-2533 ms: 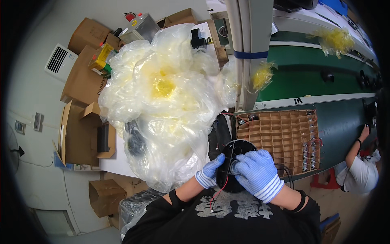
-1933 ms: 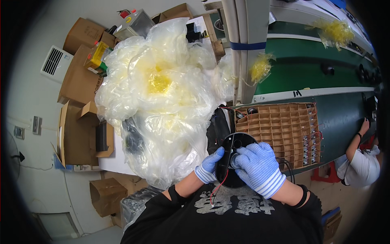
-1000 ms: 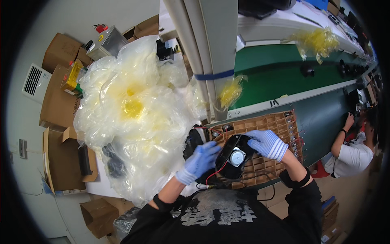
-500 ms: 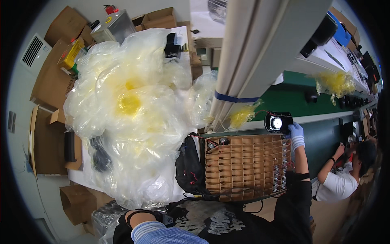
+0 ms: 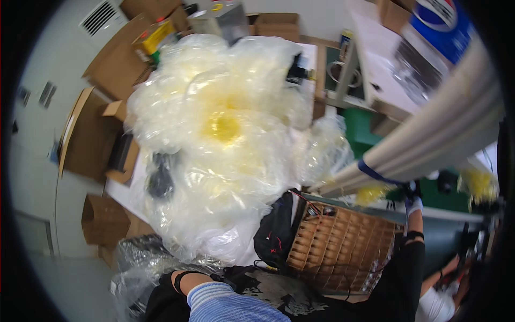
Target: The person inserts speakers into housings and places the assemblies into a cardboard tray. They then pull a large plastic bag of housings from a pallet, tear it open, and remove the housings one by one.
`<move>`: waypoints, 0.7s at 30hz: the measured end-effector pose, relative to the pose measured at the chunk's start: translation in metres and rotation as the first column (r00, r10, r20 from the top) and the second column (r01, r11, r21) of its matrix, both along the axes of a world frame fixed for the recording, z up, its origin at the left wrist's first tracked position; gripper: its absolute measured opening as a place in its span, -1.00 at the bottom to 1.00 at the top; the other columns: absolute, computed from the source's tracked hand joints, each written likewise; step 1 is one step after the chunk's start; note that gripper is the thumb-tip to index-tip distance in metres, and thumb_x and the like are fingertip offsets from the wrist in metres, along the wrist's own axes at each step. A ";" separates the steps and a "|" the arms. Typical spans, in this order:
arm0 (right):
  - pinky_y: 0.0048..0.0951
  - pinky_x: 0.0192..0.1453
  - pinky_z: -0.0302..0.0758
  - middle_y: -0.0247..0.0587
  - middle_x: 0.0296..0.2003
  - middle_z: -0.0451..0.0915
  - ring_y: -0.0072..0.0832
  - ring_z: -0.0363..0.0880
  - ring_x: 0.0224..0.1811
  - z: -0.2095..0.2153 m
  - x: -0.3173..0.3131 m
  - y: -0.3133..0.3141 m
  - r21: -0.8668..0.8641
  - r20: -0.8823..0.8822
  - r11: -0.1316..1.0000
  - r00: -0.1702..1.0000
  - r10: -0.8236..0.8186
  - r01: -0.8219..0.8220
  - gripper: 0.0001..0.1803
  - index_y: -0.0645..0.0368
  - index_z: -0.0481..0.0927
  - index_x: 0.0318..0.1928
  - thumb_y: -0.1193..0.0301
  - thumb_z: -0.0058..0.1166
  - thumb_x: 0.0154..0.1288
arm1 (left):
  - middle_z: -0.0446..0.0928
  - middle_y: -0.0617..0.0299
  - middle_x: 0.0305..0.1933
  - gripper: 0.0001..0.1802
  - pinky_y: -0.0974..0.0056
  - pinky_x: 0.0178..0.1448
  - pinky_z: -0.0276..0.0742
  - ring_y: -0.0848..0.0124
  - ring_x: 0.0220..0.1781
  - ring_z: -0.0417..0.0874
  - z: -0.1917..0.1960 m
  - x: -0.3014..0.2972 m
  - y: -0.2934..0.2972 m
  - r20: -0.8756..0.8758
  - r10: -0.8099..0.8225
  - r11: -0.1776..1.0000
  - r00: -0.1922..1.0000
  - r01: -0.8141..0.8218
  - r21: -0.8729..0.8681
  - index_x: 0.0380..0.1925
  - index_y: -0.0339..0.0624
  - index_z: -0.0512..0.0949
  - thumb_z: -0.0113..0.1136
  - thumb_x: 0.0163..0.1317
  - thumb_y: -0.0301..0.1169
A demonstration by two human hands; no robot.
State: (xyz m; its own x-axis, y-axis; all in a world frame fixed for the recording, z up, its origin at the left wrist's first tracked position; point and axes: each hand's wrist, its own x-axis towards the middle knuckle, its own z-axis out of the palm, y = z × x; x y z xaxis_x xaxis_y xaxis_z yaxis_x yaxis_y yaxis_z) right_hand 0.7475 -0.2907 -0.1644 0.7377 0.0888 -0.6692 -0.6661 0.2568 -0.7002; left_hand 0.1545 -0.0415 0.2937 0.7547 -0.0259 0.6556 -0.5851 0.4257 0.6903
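A white table [image 5: 130, 197] heaped with cloudy plastic bags [image 5: 236, 166] fills most of my view, and a pale pole [image 5: 424, 137] slants across toward the green conveyor belt [image 5: 436, 200]. Half a second ago I had the black speaker housing [image 5: 412, 189] just past the far right corner of the divided cardboard tray [image 5: 338, 241], its round driver bright. Now my right hand [image 5: 413, 205] is farther out, over the belt's near edge, and my view has swung left. I take that to mean the handling has passed from the tray side to the belt side.

The housing sits at my right fingertips, beside the pole's strap. It is only a small, dark, smeared shape; I can't make out its driver or its red lead. Blur hides how far those fingers are spread, and I can't tell whether they grip the housing or merely touch it. My left hand [image 5: 236, 308] crosses my shirt low in view, its fingers cut off at the lower edge, so I can't tell their state either.
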 end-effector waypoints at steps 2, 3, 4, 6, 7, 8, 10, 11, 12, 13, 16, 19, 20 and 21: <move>-0.35 -0.01 0.46 -0.15 -0.10 0.48 -0.35 0.45 -0.09 -0.005 0.016 -0.001 -0.087 0.085 0.996 0.996 0.033 -0.026 -0.73 0.14 0.45 -0.02 0.46 -0.11 0.26 | 0.46 -0.04 -0.21 -0.54 -0.03 -0.18 0.41 -0.01 -0.21 0.48 -0.002 -0.026 0.007 0.005 0.074 0.991 0.997 -0.074 0.108 -0.23 -0.31 0.47 0.09 0.17 -0.07; -0.43 0.14 0.33 -0.19 -0.03 0.48 -0.38 0.43 -0.04 -0.006 0.055 -0.065 -0.136 0.249 0.962 0.932 0.265 -0.237 -0.68 0.16 0.44 0.04 0.47 -0.15 0.28 | 0.45 -0.06 -0.20 -0.51 -0.06 -0.15 0.41 -0.04 -0.19 0.47 -0.009 -0.040 0.019 0.049 0.053 0.990 0.997 -0.059 0.130 -0.24 -0.32 0.46 0.04 0.20 -0.03; -0.43 0.17 0.30 -0.14 0.02 0.46 -0.36 0.41 0.03 -0.015 0.055 -0.071 -0.711 0.247 0.571 0.616 0.748 -0.410 -0.66 0.20 0.40 0.08 0.44 -0.17 0.31 | 0.44 -0.08 -0.20 -0.49 -0.09 -0.13 0.41 -0.07 -0.17 0.46 -0.025 -0.048 0.023 0.032 0.093 0.980 0.995 -0.098 0.173 -0.26 -0.33 0.44 0.00 0.22 0.00; -0.42 0.20 0.26 -0.08 0.08 0.44 -0.34 0.38 0.10 -0.028 0.059 -0.057 -0.971 -0.044 -0.016 0.111 0.993 -0.240 -0.63 0.25 0.37 0.12 0.41 -0.20 0.33 | 0.42 0.01 -0.08 -0.49 -0.05 0.05 0.34 -0.03 -0.07 0.45 -0.050 -0.047 0.021 -0.292 0.114 0.985 0.950 -0.071 0.156 -0.19 -0.30 0.47 0.08 0.16 -0.02; -0.42 0.16 0.28 -0.03 0.05 0.46 -0.32 0.41 0.09 -0.033 0.050 -0.026 -0.951 0.043 0.046 0.016 0.999 -0.307 -0.61 0.27 0.37 0.11 0.37 -0.19 0.34 | 0.44 0.12 -0.13 -0.61 0.22 0.07 0.38 0.27 0.00 0.44 -0.059 -0.060 0.011 -0.488 0.436 0.890 0.757 -0.281 0.359 -0.12 -0.27 0.43 0.10 0.20 -0.19; -0.42 0.13 0.31 0.02 0.01 0.48 -0.30 0.44 0.08 -0.016 0.039 -0.037 -0.939 0.112 0.104 -0.005 0.994 -0.329 -0.60 0.29 0.37 0.11 0.33 -0.17 0.34 | 0.44 0.19 -0.10 -0.65 0.31 0.07 0.39 0.43 0.00 0.43 -0.084 -0.071 0.006 -0.769 0.337 0.920 0.544 -0.364 0.145 -0.07 -0.25 0.40 0.11 0.21 -0.29; -0.55 0.10 0.27 -0.16 0.03 0.45 -0.48 0.39 0.00 -0.021 0.110 -0.108 -0.758 0.285 0.509 0.496 0.820 -0.407 -0.66 0.33 0.37 0.09 0.47 -0.18 0.35 | 0.49 0.17 -0.10 -0.66 0.33 0.06 0.42 0.45 -0.03 0.49 -0.168 -0.109 0.027 -0.814 0.428 0.823 0.392 -0.542 0.171 -0.01 -0.27 0.38 0.07 0.25 -0.36; -0.52 0.11 0.30 -0.19 0.01 0.46 -0.47 0.41 -0.03 -0.017 0.118 -0.133 -0.023 0.378 0.929 0.857 0.351 -0.370 -0.68 0.29 0.39 0.08 0.50 -0.22 0.35 | 0.49 0.17 -0.12 -0.64 0.35 0.04 0.43 0.45 -0.06 0.49 -0.218 -0.119 0.033 -0.820 0.528 0.746 0.220 -0.581 0.324 0.01 -0.29 0.37 0.04 0.25 -0.36; -0.52 0.11 0.30 -0.19 0.01 0.46 -0.47 0.41 -0.03 -0.006 0.116 -0.158 -0.005 0.353 0.921 0.861 0.366 -0.390 -0.68 0.29 0.39 0.08 0.50 -0.22 0.35 | 0.50 0.16 -0.14 -0.63 0.37 0.02 0.43 0.46 -0.09 0.50 -0.256 -0.125 0.034 -0.789 0.614 0.642 -0.002 -0.580 0.501 0.03 -0.31 0.36 0.02 0.26 -0.37; -0.53 0.20 0.24 -0.26 0.08 0.44 -0.51 0.36 0.04 -0.032 0.079 -0.113 -0.120 0.212 0.986 0.967 0.139 -0.116 -0.64 0.20 0.39 0.08 0.30 -0.11 0.36 | 0.50 0.16 -0.14 -0.63 0.37 0.02 0.43 0.46 -0.09 0.50 -0.275 -0.124 0.033 -0.764 0.643 0.616 -0.058 -0.554 0.561 0.03 -0.31 0.36 0.02 0.26 -0.37; -0.58 0.26 0.14 -0.33 0.19 0.33 -0.54 0.27 0.18 0.011 0.001 -0.029 -0.011 0.027 1.000 1.000 0.017 -0.016 -0.57 0.21 0.32 0.16 0.28 -0.10 0.36 | 0.53 0.17 -0.24 -0.61 0.34 -0.07 0.47 0.44 -0.21 0.54 -0.304 -0.158 0.029 -0.589 0.640 0.238 -0.492 -0.602 0.762 0.02 -0.29 0.37 0.07 0.22 -0.34; -0.56 0.34 0.05 -0.26 0.24 0.25 -0.52 0.18 0.26 0.108 -0.088 0.007 0.133 0.021 0.991 0.999 -0.030 0.027 -0.55 0.28 0.24 0.20 0.30 -0.26 0.41 | 0.53 0.17 -0.32 -0.57 0.34 -0.13 0.47 0.40 -0.30 0.55 -0.318 -0.173 0.055 -0.468 0.589 0.080 -0.659 -0.529 0.845 0.00 -0.26 0.39 0.14 0.14 -0.31; -0.53 0.39 -0.01 -0.19 0.26 0.21 -0.50 0.12 0.31 0.132 -0.109 0.008 0.267 -0.046 0.952 0.989 -0.139 0.146 -0.53 0.31 0.19 0.23 0.30 -0.37 0.43 | 0.55 0.14 -0.32 -0.53 0.27 -0.12 0.47 0.31 -0.31 0.56 -0.323 -0.174 0.068 -0.412 0.597 0.051 -0.688 -0.480 0.876 -0.01 -0.24 0.39 0.16 0.10 -0.26; -0.53 0.39 -0.01 -0.19 0.26 0.21 -0.50 0.12 0.31 0.132 -0.114 -0.002 0.277 -0.039 0.947 0.987 -0.156 0.161 -0.53 0.31 0.19 0.23 0.30 -0.37 0.43 | 0.56 0.11 -0.31 -0.49 0.21 -0.11 0.47 0.22 -0.31 0.57 -0.328 -0.175 0.082 -0.351 0.607 0.020 -0.713 -0.428 0.904 -0.01 -0.22 0.39 0.18 0.06 -0.20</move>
